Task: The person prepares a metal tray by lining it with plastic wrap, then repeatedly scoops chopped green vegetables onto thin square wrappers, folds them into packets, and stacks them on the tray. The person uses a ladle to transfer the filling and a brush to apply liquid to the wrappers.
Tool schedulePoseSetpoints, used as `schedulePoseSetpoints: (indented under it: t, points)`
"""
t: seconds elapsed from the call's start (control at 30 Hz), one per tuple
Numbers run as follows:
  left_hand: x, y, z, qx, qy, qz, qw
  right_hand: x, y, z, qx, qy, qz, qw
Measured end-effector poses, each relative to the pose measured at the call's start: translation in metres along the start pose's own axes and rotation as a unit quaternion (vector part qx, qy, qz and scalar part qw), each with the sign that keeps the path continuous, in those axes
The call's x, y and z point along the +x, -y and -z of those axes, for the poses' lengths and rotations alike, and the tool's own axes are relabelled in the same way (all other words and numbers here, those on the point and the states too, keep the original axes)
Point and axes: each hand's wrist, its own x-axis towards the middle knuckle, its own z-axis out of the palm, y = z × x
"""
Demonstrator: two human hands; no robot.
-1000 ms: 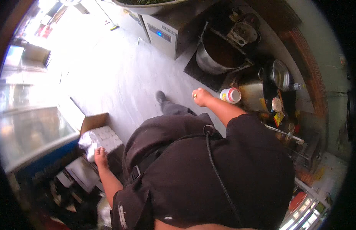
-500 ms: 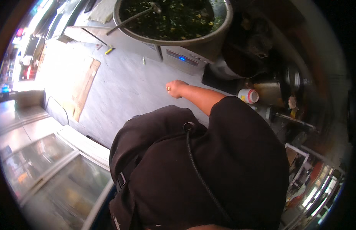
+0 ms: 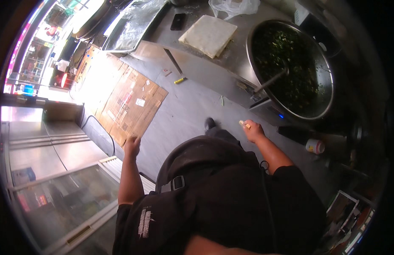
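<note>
Left hand (image 3: 132,146) hangs free at 9 o'clock, fingers loosely curled, holding nothing, beside the flattened cardboard (image 3: 131,102) on the floor. Right hand (image 3: 252,131) at 1 o'clock pinches a small pale piece (image 3: 244,124), just below the big steel pot of chopped greens (image 3: 290,68).

Risk: cardboard edge could catch a shoe; the loose pinch could drop the piece. A lidded cup (image 3: 315,146) on the floor at 3 o'clock crowds the footing. Glass-door cooler (image 3: 56,199) flanks the left.

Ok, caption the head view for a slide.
Right hand pinching a small pale item near the greens-filled pot; left hand empty.
</note>
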Motion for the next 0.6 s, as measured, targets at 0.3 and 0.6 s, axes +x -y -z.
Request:
schedulePoseSetpoints:
  t: [0.3,0.6]
  points:
    - [0.196,-0.232,0.057,0.039,0.128,-0.169,0.977,0.138,0.155,-0.017,0.166,-0.109,0.082,0.977]
    - [0.375,-0.394,0.017,0.155,0.220,-0.427,0.863,0.260,0.303,0.060,0.122,-0.258,0.250,0.925]
